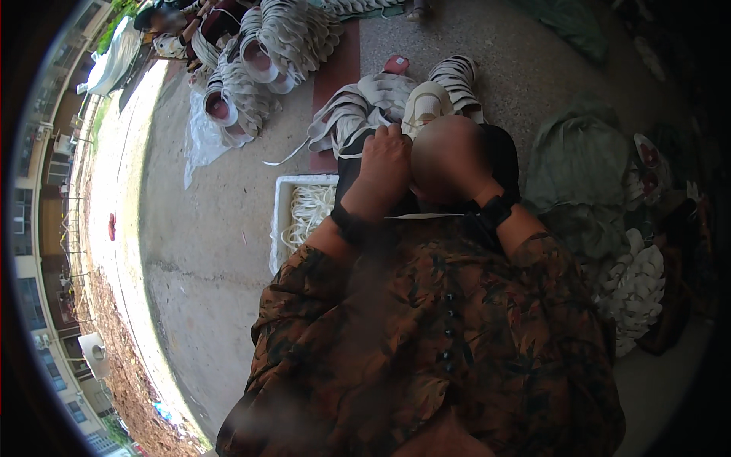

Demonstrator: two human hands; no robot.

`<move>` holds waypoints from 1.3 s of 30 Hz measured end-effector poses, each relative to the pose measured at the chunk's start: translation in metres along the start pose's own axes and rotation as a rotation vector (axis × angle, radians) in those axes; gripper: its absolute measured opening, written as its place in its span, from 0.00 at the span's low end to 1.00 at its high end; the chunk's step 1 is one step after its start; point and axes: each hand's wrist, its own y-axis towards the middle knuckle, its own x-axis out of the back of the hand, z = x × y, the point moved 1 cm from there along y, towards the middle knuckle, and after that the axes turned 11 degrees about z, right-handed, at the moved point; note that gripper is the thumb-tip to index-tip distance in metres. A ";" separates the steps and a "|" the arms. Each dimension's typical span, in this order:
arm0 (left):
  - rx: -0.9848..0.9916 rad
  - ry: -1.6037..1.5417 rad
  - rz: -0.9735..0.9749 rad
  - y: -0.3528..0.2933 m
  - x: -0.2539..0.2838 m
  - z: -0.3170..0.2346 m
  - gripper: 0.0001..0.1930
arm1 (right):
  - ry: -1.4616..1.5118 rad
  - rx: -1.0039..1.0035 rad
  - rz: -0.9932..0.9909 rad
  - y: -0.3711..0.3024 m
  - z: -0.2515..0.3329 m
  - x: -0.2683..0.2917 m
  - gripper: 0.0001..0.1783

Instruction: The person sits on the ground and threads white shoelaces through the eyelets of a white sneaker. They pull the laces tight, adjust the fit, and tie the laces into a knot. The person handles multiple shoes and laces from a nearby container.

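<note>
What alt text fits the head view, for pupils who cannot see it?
A person has their left hand and blurred right hand close together near a cream piece. A white box of pale strips stands left; pale bundles lie beyond.

Crumpled green cloth (576,161) — distant buildings (27,264)

open-air workplace: concrete floor (221,228), stacks of probable shoe parts (386,93), buildings (29,301) beyond.

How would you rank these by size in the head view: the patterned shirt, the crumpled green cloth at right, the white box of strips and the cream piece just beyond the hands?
1. Patterned shirt, helped by nearness
2. Green cloth
3. White box, partly hidden
4. Cream piece, partly hidden
</note>
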 end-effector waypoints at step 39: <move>0.172 -0.839 -0.109 0.015 -0.031 0.040 0.12 | 0.272 -0.108 0.098 0.012 -0.034 0.018 0.07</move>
